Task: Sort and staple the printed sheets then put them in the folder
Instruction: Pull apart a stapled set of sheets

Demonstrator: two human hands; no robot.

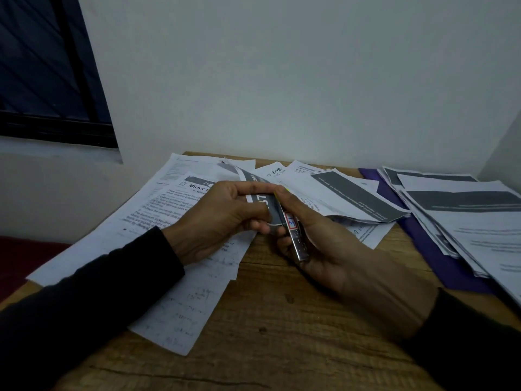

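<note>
Both hands meet above the middle of the wooden counter. The left hand has its fingers curled round a small set of printed sheets with a dark grey banner, held on edge and curving away toward the wall. The right hand grips a slim metallic stapler with a red and white label, its fingers closed round the body and the stapler pressed against the near corner of the held sheets; whether the corner lies inside the stapler's mouth I cannot tell. Left of the stapler, a loose spread of printed pages lies flat on the counter under the left hand and forearm, the top one headed with the word "Mirror", and a sheet with faint handwriting reaches toward the near edge. Beyond the stapler, toward the wall, more pages overlap, one with a dark grey band across it. Right of the stapler lies the open purple folder, flat on the counter, and in it sits a fanned pile of papers with grey header bars, their edges uneven and spilling over the folder's far and right sides. Both forearms wear dark sleeves.
</note>
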